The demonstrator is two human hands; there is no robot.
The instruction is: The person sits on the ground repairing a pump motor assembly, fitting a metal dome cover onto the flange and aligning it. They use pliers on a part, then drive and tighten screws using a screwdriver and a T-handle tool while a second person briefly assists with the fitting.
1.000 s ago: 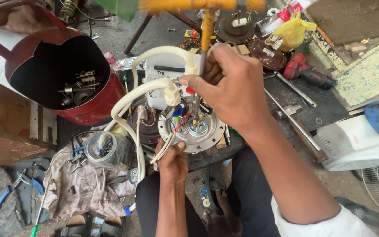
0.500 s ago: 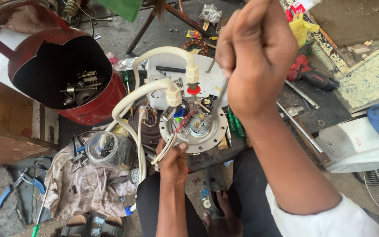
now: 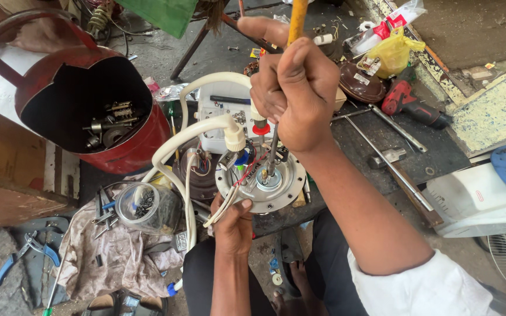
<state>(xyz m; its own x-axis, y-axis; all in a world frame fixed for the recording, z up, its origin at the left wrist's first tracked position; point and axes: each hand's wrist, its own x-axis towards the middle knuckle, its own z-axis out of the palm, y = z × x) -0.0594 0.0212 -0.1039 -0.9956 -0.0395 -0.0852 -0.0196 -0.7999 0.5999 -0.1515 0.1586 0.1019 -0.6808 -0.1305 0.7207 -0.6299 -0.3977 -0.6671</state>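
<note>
Right hand (image 3: 300, 93) lower than half a second ago, fist again closed round the yellow screwdriver handle (image 3: 297, 20), as it was a second back, when fingers sat right at the wiring. Steel shaft (image 3: 272, 153) now upright, tip on the hub of the round metal plate (image 3: 262, 186). Fist off the plastic housing (image 3: 221, 120) at the far edge of the bench; view shifted slightly, more of the orange handle showing near the top.

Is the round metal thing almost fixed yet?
Not yet. Done: the round plate is out, wires bare. Now: the right hand drives a screwdriver into its middle while the left hand steadies its rim. Left: hoses and wires hang loose.
</note>
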